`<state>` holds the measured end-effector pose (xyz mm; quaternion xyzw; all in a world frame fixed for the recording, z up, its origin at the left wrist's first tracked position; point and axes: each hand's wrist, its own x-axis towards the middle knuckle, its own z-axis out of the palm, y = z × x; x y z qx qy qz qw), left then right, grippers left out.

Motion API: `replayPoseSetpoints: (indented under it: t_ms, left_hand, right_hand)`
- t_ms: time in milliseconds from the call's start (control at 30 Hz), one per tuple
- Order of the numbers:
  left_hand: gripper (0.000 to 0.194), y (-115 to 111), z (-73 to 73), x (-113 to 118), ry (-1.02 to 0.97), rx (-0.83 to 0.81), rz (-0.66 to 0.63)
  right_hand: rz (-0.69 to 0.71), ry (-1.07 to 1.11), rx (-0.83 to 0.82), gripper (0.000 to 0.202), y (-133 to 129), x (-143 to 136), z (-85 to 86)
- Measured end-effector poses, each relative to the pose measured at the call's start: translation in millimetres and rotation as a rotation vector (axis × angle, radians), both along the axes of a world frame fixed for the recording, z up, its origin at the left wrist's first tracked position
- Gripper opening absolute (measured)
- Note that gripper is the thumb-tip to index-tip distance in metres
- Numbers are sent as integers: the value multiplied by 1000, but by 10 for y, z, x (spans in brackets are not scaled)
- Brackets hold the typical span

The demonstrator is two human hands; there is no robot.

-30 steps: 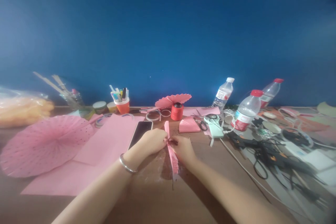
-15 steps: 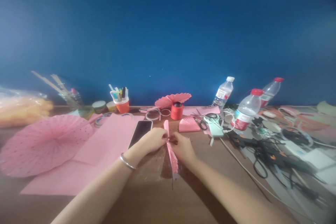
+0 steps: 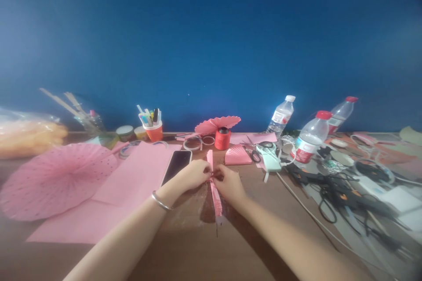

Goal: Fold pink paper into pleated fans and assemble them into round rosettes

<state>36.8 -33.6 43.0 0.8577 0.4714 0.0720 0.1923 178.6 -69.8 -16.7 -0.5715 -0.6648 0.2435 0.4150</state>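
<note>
A narrow strip of pleated pink paper [image 3: 216, 197] stands on edge on the table, running away from me. My left hand [image 3: 198, 173], with a silver bangle on its wrist, pinches the strip near its middle from the left. From the right, my right hand [image 3: 228, 184] closes its fingertips on the same spot. The fingertips almost meet, and whatever small thing may be between them is hidden. Just beyond my right hand lies a pleated pink paper piece [image 3: 238, 156]. A phone [image 3: 177, 167] lies beside my left hand.
Pink paper sheets [image 3: 132, 189] and a round pink paper fan [image 3: 62, 180] cover the left. Behind stand a pen cup [image 3: 154, 131] and a red container [image 3: 222, 139]. Bottles [image 3: 310, 140], a white cable [image 3: 306, 210] and a black power strip [image 3: 349, 197] crowd the right.
Both hands keep their grip at the middle of the pleated paper. The strip's near end has shifted up slightly and looks narrower; little else differs.
</note>
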Motion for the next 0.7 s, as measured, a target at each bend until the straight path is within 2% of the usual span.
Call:
replayPoseSetpoints:
  t_ms: [267,467,700]
  left_hand:
    - [21,84,-66,-40,-25,-74,80]
    - [19,37,-62,-63,9,-169,153]
    - [20,12,-53,-21,-59,-92,37]
  right_hand:
    - [-1,-18,16,12,16,16,-23]
    - [-3,26,7,14,28,19,-32]
    - [-2,32,-5,13,21,29,-2]
